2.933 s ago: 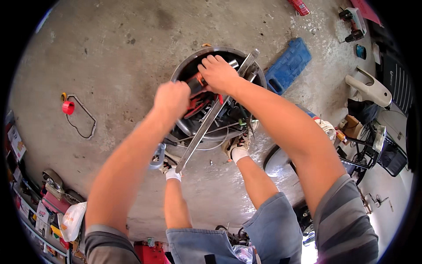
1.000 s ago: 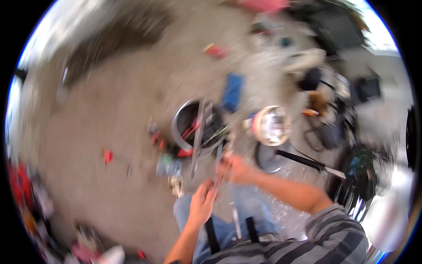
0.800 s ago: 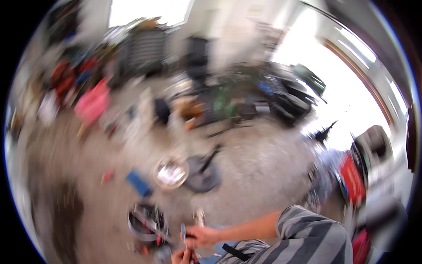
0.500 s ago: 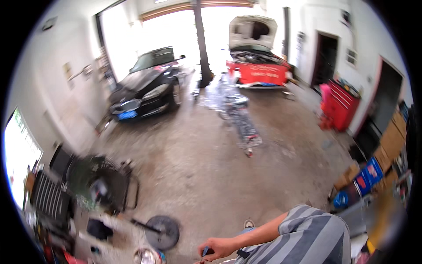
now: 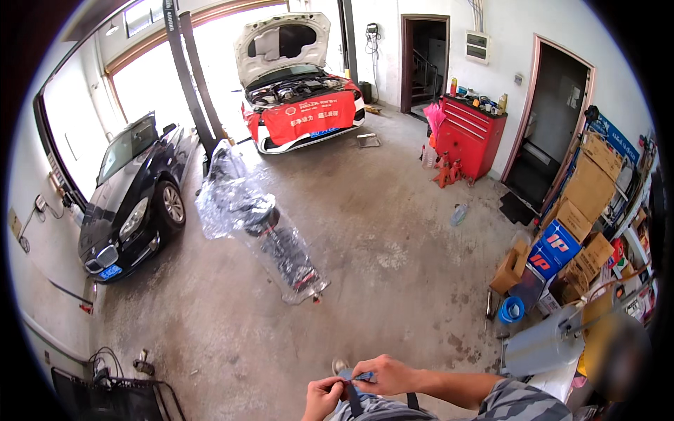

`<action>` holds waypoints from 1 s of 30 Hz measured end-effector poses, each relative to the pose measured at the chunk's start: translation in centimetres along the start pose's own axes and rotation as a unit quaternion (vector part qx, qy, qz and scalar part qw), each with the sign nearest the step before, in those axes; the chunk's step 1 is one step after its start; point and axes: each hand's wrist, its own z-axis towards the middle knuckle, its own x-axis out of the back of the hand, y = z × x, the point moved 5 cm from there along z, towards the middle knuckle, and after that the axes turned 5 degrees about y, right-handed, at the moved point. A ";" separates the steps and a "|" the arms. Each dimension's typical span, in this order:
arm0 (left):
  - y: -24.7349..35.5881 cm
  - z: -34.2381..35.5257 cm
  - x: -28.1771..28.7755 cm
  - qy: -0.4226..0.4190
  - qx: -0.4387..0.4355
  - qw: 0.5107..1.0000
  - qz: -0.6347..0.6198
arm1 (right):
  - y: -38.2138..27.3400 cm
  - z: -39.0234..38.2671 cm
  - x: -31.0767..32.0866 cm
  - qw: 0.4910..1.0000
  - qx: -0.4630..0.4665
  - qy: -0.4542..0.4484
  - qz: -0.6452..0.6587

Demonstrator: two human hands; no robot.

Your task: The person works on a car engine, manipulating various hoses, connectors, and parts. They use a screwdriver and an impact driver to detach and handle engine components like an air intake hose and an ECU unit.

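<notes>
Low in the view, in front of my body, my two hands come together with the fingertips nearly touching. My right hand [image 5: 388, 375] pinches a small blue object [image 5: 362, 377], too small to tell its kind. My left hand [image 5: 324, 400] is closed in a pinch beside it; what its fingers hold, if anything, cannot be made out. A dark strap [image 5: 354, 401] hangs just below the hands. My right forearm reaches in from a grey striped sleeve [image 5: 516, 400].
A dark car [image 5: 133, 203] stands left; a white car [image 5: 298, 91] with raised bonnet and red cover stands ahead. Plastic-wrapped equipment [image 5: 263, 231] lies on the floor [image 5: 393, 245]. At right are a red tool cabinet [image 5: 467, 137], cardboard boxes [image 5: 590, 186], a blue bucket [image 5: 512, 309] and a grey drum [image 5: 544, 347].
The view has swung to the right, so the fan and round base at lower left have mostly left it. My left hand has come into sight, meeting the right, which still holds the blue object.
</notes>
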 end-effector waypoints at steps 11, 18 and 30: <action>8.0 45.7 -4.6 -0.100 -0.010 0.991 0.087 | 17.1 23.7 29.6 0.957 -0.192 0.217 0.033; 20.9 64.8 -19.4 -0.410 -0.104 0.904 0.059 | 28.7 31.9 40.5 0.882 -0.240 0.355 0.194; 32.9 106.4 -15.6 -0.145 0.032 0.962 -0.230 | 42.6 79.0 63.0 0.933 -0.141 0.090 0.319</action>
